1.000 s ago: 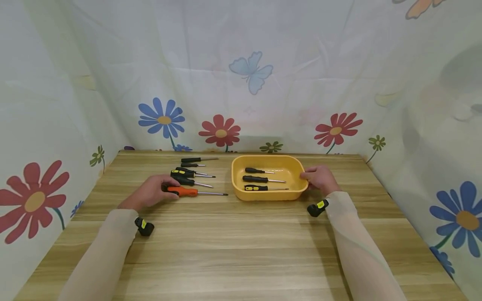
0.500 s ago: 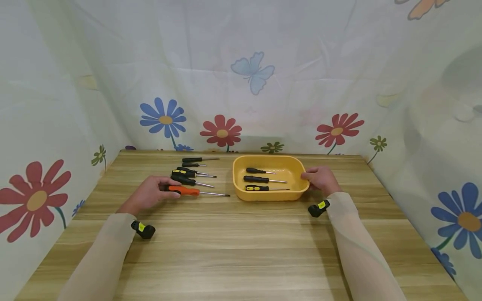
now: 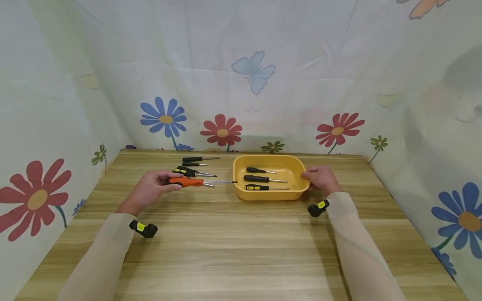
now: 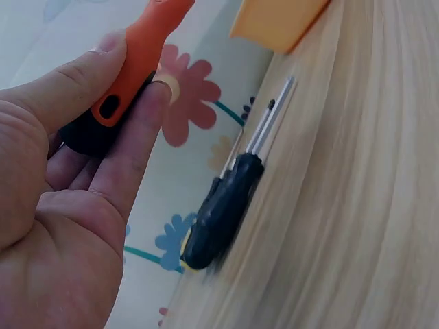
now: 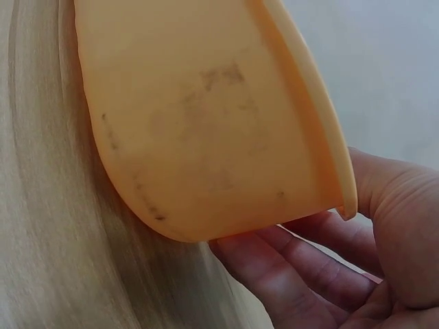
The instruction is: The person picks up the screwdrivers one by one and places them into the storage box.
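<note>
Currently my left grip (image 3: pixel 148 189) is pinching the orange screwdriver (image 3: pixel 186 182) above the worktop (image 3: pixel 226 251), toward its far left corner, and pointing it at the yellow tray (image 3: pixel 272 195). Near the far edge, my right grip (image 3: pixel 320 179) is holding that tray, three dark-handled screwdrivers (image 3: pixel 257 179) lying inside.

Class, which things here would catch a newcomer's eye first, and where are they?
The orange-and-black screwdriver stands out first, held in the left hand above the wooden table. Next comes the yellow tub to its right, gripped at one end by the right hand, with three black-handled screwdrivers inside.
</note>
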Motion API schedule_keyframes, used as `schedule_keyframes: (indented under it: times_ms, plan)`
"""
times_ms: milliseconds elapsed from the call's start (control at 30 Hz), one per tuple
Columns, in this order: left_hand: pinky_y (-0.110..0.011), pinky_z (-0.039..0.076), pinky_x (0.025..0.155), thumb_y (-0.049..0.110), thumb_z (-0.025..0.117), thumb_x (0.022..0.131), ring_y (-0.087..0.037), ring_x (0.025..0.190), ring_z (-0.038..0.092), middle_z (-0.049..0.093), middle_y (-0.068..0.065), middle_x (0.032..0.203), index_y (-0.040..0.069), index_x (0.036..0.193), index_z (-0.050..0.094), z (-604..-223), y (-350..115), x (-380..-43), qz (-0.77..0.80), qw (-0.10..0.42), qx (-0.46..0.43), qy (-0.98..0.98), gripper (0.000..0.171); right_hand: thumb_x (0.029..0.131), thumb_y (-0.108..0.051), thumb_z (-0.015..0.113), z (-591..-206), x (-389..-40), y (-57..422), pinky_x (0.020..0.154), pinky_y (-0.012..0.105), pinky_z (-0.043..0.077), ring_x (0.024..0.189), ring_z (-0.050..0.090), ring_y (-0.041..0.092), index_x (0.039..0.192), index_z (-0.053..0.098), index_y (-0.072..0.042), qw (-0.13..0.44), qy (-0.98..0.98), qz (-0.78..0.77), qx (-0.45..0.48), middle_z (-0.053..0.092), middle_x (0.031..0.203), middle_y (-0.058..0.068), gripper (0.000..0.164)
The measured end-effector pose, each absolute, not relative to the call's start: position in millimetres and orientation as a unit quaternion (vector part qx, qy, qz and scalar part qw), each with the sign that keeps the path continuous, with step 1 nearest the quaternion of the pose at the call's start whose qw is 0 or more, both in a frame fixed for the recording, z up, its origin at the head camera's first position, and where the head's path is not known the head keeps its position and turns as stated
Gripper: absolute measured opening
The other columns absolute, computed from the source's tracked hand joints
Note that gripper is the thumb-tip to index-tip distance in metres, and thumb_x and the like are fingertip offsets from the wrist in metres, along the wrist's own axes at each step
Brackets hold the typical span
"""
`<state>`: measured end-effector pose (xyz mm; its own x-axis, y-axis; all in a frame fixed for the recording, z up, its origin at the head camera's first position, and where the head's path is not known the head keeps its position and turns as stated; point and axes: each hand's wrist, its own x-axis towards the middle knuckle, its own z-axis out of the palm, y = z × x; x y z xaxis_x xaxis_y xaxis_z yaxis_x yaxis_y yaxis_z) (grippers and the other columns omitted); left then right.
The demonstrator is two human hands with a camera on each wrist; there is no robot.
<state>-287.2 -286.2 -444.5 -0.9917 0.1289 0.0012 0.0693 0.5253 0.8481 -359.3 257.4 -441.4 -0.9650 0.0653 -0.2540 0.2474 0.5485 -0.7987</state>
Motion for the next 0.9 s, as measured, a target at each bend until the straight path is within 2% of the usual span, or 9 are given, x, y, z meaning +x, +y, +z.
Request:
schedule_keyframes:
  times_ms: [200,267,500,767,867,900]
  plan:
    - [-0.031,0.06,0.081,0.041,0.086,0.081,-0.021,0.097,0.067,0.07,-0.012,0.13,0.017,0.127,0.074,-434.9,-271.2,-284.0,0.499,0.012,0.08,0.863,0.053,0.098,-0.023,0.069,-440.6,-357.2,254.0,0.069,0.027,0.06,0.072,0.065,0.017,0.128,0.069,0.0,0.097,0.873,-0.469,0.09,0.074,0.104,0.015,0.038]
    - [-0.032,0.061,0.083,0.038,0.086,0.082,-0.022,0.097,0.067,0.07,-0.013,0.129,0.017,0.128,0.073,-433.5,-266.1,-284.2,0.503,0.009,0.084,0.86,0.052,0.098,-0.023,0.069,-440.7,-356.8,253.5,0.067,0.025,0.059,0.071,0.065,0.017,0.127,0.069,0.0,0.097,0.873,-0.47,0.091,0.074,0.102,0.014,0.038]
    - [-0.036,0.06,0.083,0.041,0.087,0.08,-0.026,0.102,0.062,0.069,-0.004,0.128,0.027,0.127,0.074,-433.1,-249.3,-289.2,0.516,0.004,0.076,0.853,0.051,0.098,-0.023,0.069,-440.8,-356.1,254.2,0.066,0.025,0.059,0.071,0.065,0.017,0.128,0.069,0.001,0.098,0.871,-0.472,0.091,0.075,0.1,0.012,0.038]
    - [-0.038,0.059,0.084,0.045,0.088,0.077,-0.028,0.105,0.06,0.067,0.0,0.128,0.031,0.125,0.075,-436.1,-230.5,-293.8,0.533,-0.003,0.088,0.842,0.052,0.098,-0.023,0.07,-441.5,-356.3,255.3,0.066,0.024,0.059,0.071,0.065,0.016,0.128,0.069,0.001,0.094,0.871,-0.473,0.09,0.075,0.101,0.013,0.038]
    - [-0.043,0.059,0.088,0.043,0.088,0.077,-0.028,0.108,0.059,0.066,0.0,0.127,0.033,0.124,0.075,-437.4,-223.7,-293.8,0.538,-0.006,0.085,0.839,0.049,0.098,-0.023,0.07,-441.0,-356.1,255.5,0.066,0.025,0.059,0.07,0.065,0.016,0.127,0.069,0.001,0.094,0.871,-0.475,0.088,0.075,0.099,0.012,0.038]
    - [-0.042,0.059,0.088,0.042,0.088,0.078,-0.028,0.11,0.059,0.067,0.0,0.128,0.033,0.124,0.075,-438.2,-221.8,-294.4,0.541,-0.009,0.086,0.836,0.048,0.098,-0.022,0.07,-440.9,-356.0,255.3,0.066,0.025,0.059,0.07,0.065,0.016,0.127,0.069,0.001,0.093,0.871,-0.475,0.087,0.075,0.099,0.012,0.038]
